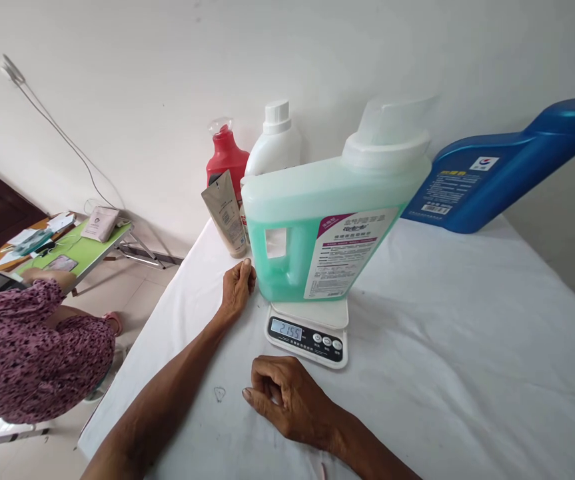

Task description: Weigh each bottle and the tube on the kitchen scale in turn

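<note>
A large translucent jug of green liquid [287, 260] stands on a white digital kitchen scale [342, 353], whose display reads 2155. My left hand [237, 288] rests on the cloth just left of the jug's base, curled in a loose fist, apparently not gripping the jug. In front of the scale lies my right hand [290, 402], its fingers curled in and the thumb a little apart, with nothing seen in it. Behind the jug's left side are a beige squeeze tube [227, 217], a red bottle [226, 157] and a white capped bottle [280, 143].
A tall blue bottle [477, 180] stands at the right by the wall. White cloth [447, 347] covers the table. To the left, a person in a patterned dress [42, 353] sits at a green folding table [84, 250] holding papers, a phone and a pouch [100, 223].
</note>
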A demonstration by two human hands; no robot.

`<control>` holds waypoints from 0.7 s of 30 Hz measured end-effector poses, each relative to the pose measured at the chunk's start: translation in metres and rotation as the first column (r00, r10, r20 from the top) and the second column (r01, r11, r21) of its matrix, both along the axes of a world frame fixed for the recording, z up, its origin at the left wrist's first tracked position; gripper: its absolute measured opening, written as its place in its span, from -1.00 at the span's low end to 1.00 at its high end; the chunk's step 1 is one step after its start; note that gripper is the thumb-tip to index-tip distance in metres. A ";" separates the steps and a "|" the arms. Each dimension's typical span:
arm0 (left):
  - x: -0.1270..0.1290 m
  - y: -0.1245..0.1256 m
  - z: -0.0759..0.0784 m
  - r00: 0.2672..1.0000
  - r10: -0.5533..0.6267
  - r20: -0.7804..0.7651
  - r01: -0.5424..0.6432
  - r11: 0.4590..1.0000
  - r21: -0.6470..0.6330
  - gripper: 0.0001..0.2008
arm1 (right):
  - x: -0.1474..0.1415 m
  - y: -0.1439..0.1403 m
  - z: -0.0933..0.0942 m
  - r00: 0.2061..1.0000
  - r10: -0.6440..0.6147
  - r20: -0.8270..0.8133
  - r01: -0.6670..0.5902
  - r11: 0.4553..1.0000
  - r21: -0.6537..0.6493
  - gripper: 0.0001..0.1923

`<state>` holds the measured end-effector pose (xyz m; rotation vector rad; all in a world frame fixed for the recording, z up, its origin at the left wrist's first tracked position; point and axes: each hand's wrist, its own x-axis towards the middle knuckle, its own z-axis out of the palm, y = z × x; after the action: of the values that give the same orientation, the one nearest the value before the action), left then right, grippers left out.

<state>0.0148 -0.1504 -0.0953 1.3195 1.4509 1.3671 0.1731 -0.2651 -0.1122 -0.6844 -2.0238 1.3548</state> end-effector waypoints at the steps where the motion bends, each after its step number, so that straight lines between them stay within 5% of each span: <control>1: 0.000 0.000 -0.001 1.000 -0.001 -0.002 0.001 1.000 -0.001 -0.28 | 0.000 0.000 0.000 1.000 -0.001 -0.002 0.001 1.000 0.001 -0.74; 21: -0.006 0.004 -0.014 0.995 -0.034 -0.089 0.035 0.999 0.018 -0.40 | 0.000 0.000 0.000 0.999 -0.019 0.031 0.018 1.000 0.021 -0.73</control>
<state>0.0088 -0.1460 -0.1091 1.4274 1.4699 1.3183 0.1732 -0.2652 -0.1125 -0.7172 -2.0481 1.3190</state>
